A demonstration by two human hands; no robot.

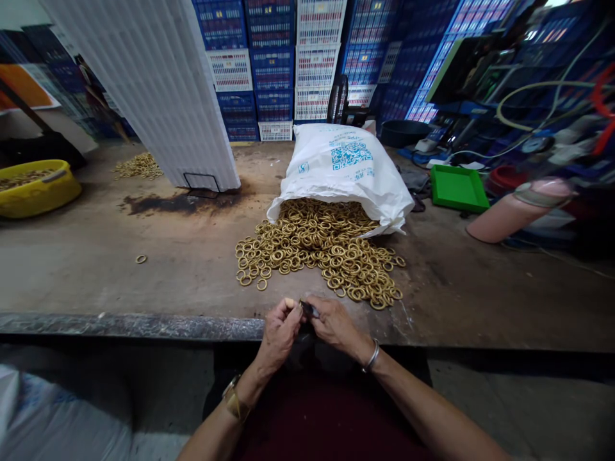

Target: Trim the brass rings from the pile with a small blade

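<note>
Just in front of the table's front edge, my two hands meet at the fingertips. My left hand [282, 328] is closed in a pinch, and a sliver of a brass-coloured ring shows at its fingertips, mostly hidden. My right hand [336, 323] is wrapped round a small dark tool [309, 309], whose tip reaches the left fingertips; its exact kind is hidden. Beyond the hands lies a spread pile of brass-coloured rings [317, 246]. The rings spill from the open mouth of a white woven sack [331, 157] lying on its side.
A single ring [141, 259] lies apart on the wooden table [72, 269]. A tall white corrugated panel [148, 83] stands behind it. At the left is a yellow tub [43, 195]; rightward, a green tray [459, 187] and a pink bottle [519, 211]. Stacked crates [273, 64] line the back.
</note>
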